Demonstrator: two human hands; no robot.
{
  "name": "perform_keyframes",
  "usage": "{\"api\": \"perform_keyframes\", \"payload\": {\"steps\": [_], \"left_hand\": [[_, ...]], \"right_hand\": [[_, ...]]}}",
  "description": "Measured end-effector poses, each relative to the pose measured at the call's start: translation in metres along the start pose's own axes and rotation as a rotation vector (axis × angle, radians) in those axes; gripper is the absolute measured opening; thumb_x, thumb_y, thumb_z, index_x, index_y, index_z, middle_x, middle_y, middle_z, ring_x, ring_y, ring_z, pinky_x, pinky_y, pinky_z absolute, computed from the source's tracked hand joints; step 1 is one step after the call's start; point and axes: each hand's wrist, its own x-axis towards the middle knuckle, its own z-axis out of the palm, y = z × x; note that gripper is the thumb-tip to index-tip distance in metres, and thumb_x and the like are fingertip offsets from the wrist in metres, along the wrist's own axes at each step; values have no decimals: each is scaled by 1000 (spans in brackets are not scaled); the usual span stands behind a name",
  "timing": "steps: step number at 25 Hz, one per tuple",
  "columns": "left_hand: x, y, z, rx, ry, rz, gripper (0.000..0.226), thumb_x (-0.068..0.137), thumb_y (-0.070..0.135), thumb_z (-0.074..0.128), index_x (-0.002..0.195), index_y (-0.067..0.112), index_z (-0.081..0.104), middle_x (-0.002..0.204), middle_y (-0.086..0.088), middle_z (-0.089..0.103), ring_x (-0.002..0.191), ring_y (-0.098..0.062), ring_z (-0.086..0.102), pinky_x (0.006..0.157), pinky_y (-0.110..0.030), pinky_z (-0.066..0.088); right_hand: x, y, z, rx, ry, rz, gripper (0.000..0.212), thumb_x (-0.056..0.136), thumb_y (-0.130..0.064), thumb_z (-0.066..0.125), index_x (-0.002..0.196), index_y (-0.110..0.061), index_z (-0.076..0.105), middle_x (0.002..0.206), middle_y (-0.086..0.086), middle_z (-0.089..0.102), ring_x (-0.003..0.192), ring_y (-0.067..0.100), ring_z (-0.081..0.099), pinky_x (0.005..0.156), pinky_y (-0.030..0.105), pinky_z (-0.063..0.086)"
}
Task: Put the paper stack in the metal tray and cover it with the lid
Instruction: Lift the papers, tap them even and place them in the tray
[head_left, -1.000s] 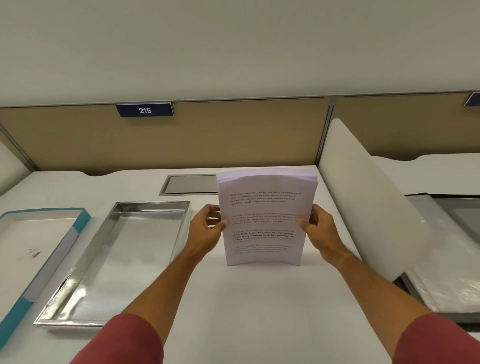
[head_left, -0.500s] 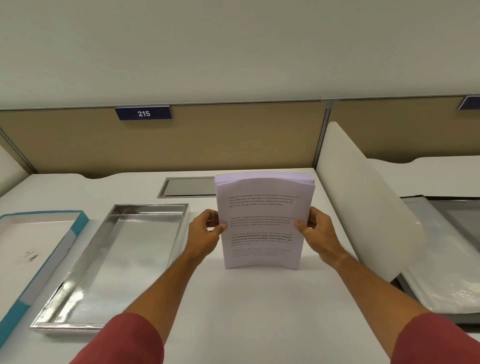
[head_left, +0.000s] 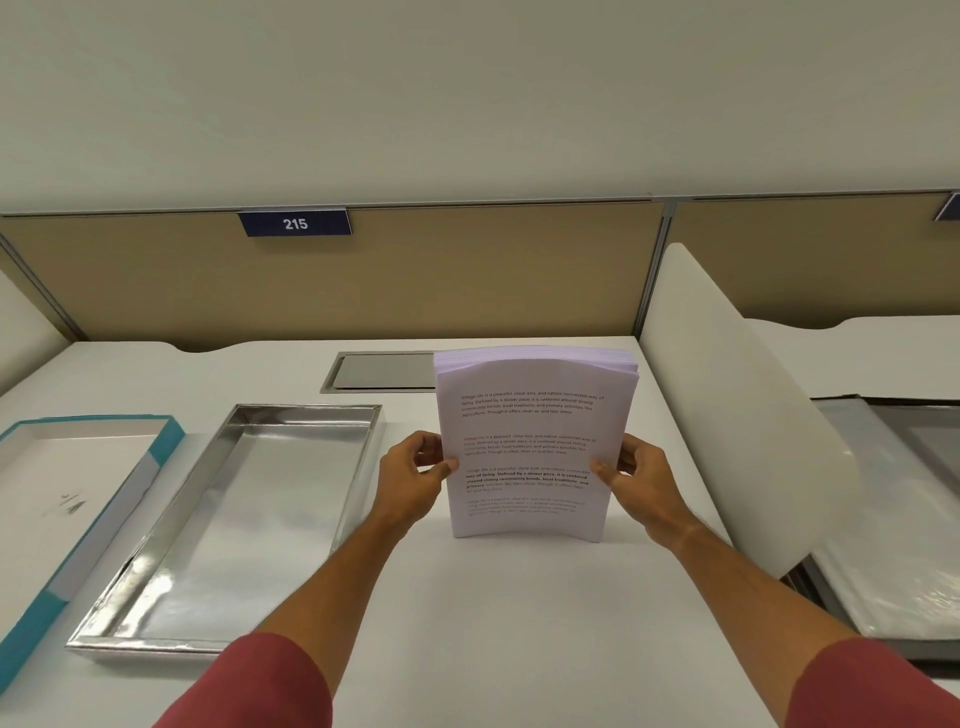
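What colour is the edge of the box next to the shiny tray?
Teal blue, white inside; the box shows clearly in the head view.

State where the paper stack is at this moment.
In the head view the paper stack stands upright on its bottom edge on the white desk, right of the metal tray, held at its sides between the left hand and right hand.

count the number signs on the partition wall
2: the sign reading 215 is at upper left; a second sign is cut off at the right edge, so its number is hidden.
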Motion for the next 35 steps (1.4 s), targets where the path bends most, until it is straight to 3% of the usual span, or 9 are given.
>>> {"api": "perform_keyframes", "payload": {"steps": [8, 13, 21, 25, 29, 35], "left_hand": [[-4, 0, 4, -14, 12, -34, 14, 83, 12, 70, 96, 9, 65, 95, -4, 72, 86, -19, 67, 80, -33, 57], [-7, -1, -2, -73, 10, -80, 16, 84, 11, 69, 99, 7, 68, 97, -7, 74, 89, -21, 70, 82, -37, 59], [-12, 8, -26, -143, 75, -189, 17, 85, 9, 68, 101, 5, 70, 99, -11, 74, 91, -27, 71, 85, -45, 58], [-13, 3, -55, -189, 128, -247, 15, 83, 8, 70, 96, 0, 71, 96, -13, 75, 89, -29, 73, 84, -44, 59], [-7, -12, -95, -192, 179, -277, 12, 80, 7, 70, 86, -4, 70, 89, -14, 76, 83, -29, 73, 72, -36, 59], [17, -67, -182, -168, 165, -339, 18, 77, 7, 72, 81, -9, 66, 85, -13, 75, 75, -28, 70, 74, -44, 59]], "right_hand": [[0, 0, -1, 7, -6, 3, 25, 86, -1, 66, 108, -11, 67, 105, 7, 73, 96, 26, 69, 85, 42, 59], [1, -3, -2, 54, -9, 41, 17, 85, -1, 67, 99, -10, 67, 97, 7, 75, 88, 22, 73, 72, 28, 59], [10, -23, 11, 122, -95, 110, 19, 84, -5, 70, 102, -2, 68, 93, 12, 76, 81, 25, 74, 66, 32, 58], [9, -36, 39, 137, -117, 135, 14, 84, -6, 70, 97, -2, 71, 89, 11, 77, 75, 23, 74, 62, 32, 58], [10, -48, 81, 130, -140, 149, 13, 83, -8, 70, 92, 1, 72, 91, 10, 78, 73, 23, 75, 56, 27, 57], [6, -60, 189, 91, -105, 258, 32, 79, -4, 71, 92, 22, 59, 87, 20, 75, 68, 24, 73, 58, 31, 60]]}}
